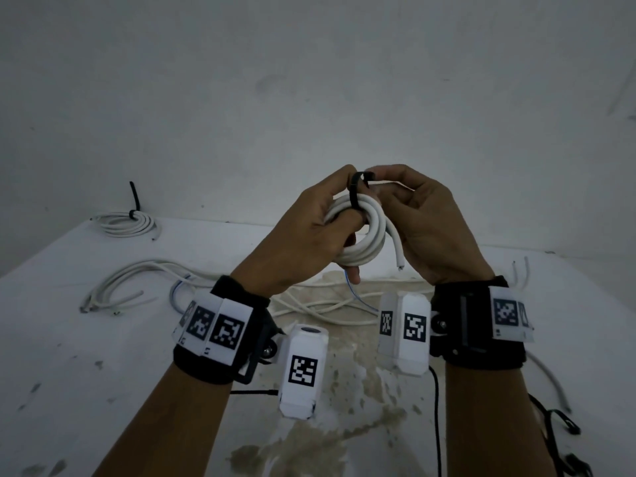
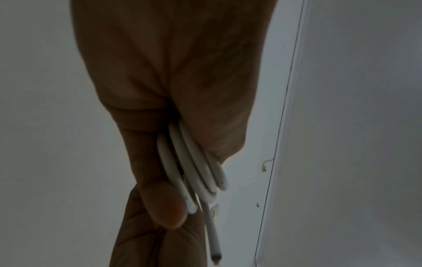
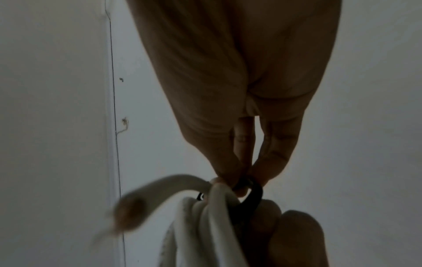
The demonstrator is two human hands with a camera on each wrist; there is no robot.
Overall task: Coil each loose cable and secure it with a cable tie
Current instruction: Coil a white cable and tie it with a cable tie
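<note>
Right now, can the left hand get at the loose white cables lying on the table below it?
Probably not yet. The left hand grips the white coil while the right hand pinches the black tie. The loose cables lie uncovered, but the hand is full.

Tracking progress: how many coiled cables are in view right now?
2: one coil held by the left hand while the right hand pinches its black tie; one tied coil far-left on the table.

White cable coil (image 1: pixel 358 232): smooth matt plastic sheath. Black tie (image 1: pixel 356 194): matt. Table (image 1: pixel 103 366): white, stained, scuffed.
</note>
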